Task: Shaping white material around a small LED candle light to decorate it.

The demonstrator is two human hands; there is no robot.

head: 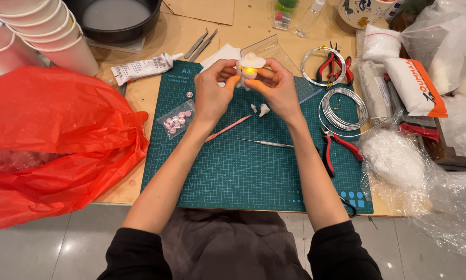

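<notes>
Above the centre of the frame, over the far edge of the green cutting mat [253,166], a small white mushroom-shaped figure [249,67] with a warm glow inside is pinched between both hands. The left hand [212,93] closes its fingertips on the figure's left side, and the right hand [277,88] curls around the right side and underside. It looks light, rigid and probably fragile, so a gentle grip on the cap and base seems wisest. Just below lie small white pieces [261,109], a pink modelling tool [227,128] and a metal needle tool [266,143]; wire coils [341,109] and red pliers [339,148] sit at right.
</notes>
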